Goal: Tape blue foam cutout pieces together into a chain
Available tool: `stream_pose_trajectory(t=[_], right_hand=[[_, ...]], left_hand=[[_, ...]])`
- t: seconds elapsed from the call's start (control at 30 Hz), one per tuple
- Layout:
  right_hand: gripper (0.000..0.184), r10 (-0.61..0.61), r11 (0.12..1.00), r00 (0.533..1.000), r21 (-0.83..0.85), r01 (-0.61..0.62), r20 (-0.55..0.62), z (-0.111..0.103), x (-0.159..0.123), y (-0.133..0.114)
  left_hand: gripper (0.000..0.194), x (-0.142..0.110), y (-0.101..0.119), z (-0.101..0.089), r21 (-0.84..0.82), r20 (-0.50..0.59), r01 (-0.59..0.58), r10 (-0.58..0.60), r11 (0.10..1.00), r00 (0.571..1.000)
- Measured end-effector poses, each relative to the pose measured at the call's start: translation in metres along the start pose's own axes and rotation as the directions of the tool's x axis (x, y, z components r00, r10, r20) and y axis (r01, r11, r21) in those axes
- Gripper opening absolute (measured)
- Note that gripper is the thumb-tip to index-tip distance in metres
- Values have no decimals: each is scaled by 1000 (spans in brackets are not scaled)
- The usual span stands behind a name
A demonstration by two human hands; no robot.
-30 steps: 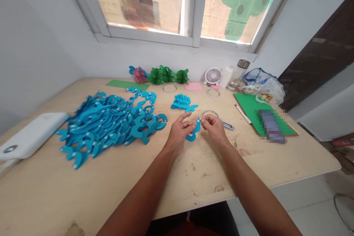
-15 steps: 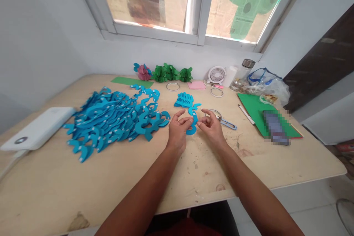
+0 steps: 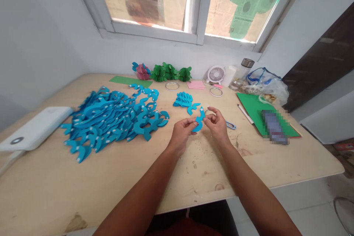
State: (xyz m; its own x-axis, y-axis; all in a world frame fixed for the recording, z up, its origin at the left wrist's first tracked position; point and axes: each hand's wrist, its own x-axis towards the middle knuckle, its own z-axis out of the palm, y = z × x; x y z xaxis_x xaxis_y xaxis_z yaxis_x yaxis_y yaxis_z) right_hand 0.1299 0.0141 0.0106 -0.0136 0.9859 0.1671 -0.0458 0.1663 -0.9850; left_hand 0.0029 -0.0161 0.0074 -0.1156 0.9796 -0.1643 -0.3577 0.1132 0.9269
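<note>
A plywood counter runs under the window, with a large heap of blue paper cutouts on its left and a smaller blue stack near the middle. Just in front of that stack, the left hand and right hand each keep a closed, pinching grip on one curved blue cutout, held between them.

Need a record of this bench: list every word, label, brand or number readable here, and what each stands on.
No text here can be read.
Papered window panes: newsprint, too small to read.
Pixelated object: blurred out, unreadable.
</note>
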Motion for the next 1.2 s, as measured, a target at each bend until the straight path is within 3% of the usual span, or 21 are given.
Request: stream_pose_trajectory(t=[0.3, 0.57, 0.77, 1.0, 1.2], right_hand=[[48, 16, 1000, 1000, 2, -15, -10, 1, 0, 0], [46, 30, 1000, 1000, -7, -30, 3, 2, -1, -2], [24, 0, 998, 1000, -67, -2, -30, 2, -3, -4], [13, 10, 990, 989, -142, 11, 147, 3, -5, -5], [13, 6, 979, 986, -204, 28, 168, 4, -6, -4]], left_hand=[[20, -2, 2, 0, -2, 37, 6, -6, 1000, 999], [15, -2, 4, 1, 25, -18, 4, -4, 1000, 1000], [19, 1, 5, -2, -22, -126, -13, 10, 1000, 992], [17, 4, 4, -3, 19, -129, -51, 53, 998, 990], [14, 1, 5, -1, 83, -86, -114, 122, 990, 989]])
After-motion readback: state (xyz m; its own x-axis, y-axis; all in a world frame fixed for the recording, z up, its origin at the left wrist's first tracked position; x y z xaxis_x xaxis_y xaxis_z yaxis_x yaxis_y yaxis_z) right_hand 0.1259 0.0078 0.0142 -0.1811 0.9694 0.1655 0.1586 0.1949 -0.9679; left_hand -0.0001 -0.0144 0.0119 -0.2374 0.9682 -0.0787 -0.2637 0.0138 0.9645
